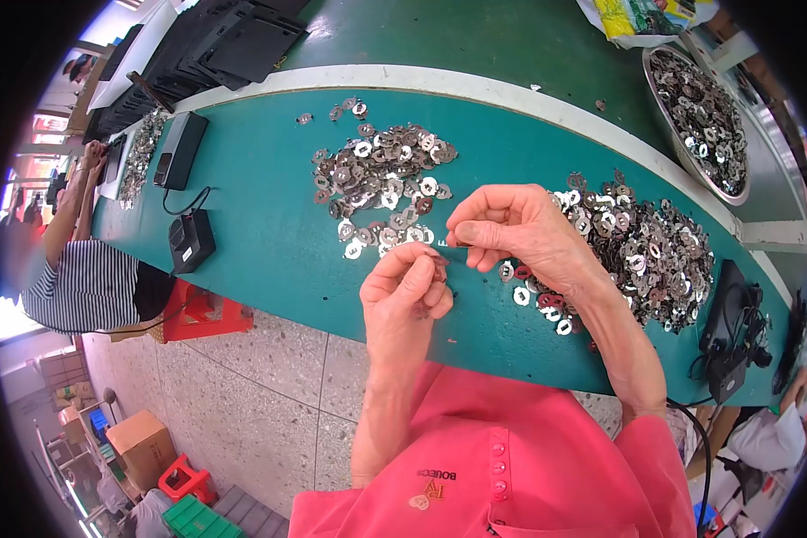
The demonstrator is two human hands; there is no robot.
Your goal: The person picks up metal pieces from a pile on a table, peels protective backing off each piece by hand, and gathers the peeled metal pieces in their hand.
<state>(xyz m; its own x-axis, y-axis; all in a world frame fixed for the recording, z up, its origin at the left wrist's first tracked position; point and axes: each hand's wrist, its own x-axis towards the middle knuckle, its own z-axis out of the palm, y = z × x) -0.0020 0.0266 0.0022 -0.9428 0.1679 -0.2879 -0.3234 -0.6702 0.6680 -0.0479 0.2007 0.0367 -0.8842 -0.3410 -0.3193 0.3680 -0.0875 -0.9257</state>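
Note:
My left hand (405,294) is closed in a pinch above the green table, with a small dark reddish metal piece (440,262) partly showing at its fingertips. Close by on the right, my right hand (524,235) is also pinched; whatever sits between its thumb and index finger is too small to make out. The fingertips of both hands are a short gap apart. Beyond my left hand lies a loose pile of small flat metal pieces (381,170) with cut-out centres. A larger pile of similar pieces (650,255) spreads beside and under my right forearm.
A metal basin (746,190) full of similar pieces stands at the back right. Black boxes with cables (191,240) lie on the left of the green table (269,224), others (726,372) on the right. A person in a striped shirt (85,285) works at the far left, near a red stool (208,314).

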